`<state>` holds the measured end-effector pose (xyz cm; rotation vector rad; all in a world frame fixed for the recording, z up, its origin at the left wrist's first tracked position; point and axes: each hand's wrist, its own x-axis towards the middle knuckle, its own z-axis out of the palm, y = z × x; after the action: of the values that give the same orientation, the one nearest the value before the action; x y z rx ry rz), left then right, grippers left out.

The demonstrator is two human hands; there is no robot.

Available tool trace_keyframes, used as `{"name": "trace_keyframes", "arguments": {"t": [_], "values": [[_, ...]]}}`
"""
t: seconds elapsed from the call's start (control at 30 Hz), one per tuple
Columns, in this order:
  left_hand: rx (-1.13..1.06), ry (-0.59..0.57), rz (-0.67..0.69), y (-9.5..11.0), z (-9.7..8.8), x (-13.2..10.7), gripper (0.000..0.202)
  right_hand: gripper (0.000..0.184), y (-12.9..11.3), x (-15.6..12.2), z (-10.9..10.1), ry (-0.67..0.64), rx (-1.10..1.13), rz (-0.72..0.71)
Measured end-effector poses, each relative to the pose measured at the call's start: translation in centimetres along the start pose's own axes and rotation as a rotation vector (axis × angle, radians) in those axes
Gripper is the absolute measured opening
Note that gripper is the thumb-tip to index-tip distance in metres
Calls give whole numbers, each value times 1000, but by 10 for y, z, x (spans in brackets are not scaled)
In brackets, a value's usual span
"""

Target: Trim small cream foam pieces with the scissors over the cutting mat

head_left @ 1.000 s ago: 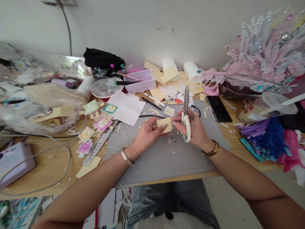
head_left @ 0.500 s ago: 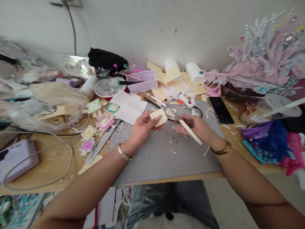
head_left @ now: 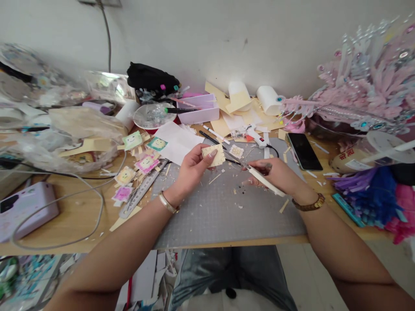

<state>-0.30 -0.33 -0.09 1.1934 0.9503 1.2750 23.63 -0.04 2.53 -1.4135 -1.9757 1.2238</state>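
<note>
Between the thumb and fingers of my left hand (head_left: 197, 166) is a small cream card piece (head_left: 216, 155) with a wavy cut edge. My right hand (head_left: 270, 172) grips white-handled scissors (head_left: 264, 180), whose metal blades point left towards the card piece. The blade tips lie close to the card's right edge; I cannot tell whether they touch it. Beneath both hands spreads a grey cutting mat (head_left: 207, 220) strewn with tiny offcuts. A pale scalloped cutout (head_left: 236, 150) lies on it just beyond the blades.
Painted smiley-face cards (head_left: 147, 163) and a steel ruler (head_left: 142, 192) lie to the left. Behind are a white sheet (head_left: 177, 142), a glue gun (head_left: 257, 137) and a lilac box (head_left: 202, 114). At the right are a phone (head_left: 304, 151) and a drink cup (head_left: 356, 155).
The scissors have drawn slightly away from the card piece, and the card has turned a little in my left hand. The whole view has shifted slightly.
</note>
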Motion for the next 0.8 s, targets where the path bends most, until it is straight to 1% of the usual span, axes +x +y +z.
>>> {"name": "trace_keyframes", "arguments": {"t": [0.23,0.5,0.67,0.8], "values": [[50,9,-6,2,-1,-1,25,37,-2,-2,-2,21,-125,-31],[53,6,10,4,-1,-2,23,36,-1,-1,-2,148,-278,-123],[64,9,10,5,-1,-2,23,37,-1,-2,-2,166,-281,-127],[71,19,3,7,0,-2,24,36,-2,-2,-2,152,-270,-121]]}}
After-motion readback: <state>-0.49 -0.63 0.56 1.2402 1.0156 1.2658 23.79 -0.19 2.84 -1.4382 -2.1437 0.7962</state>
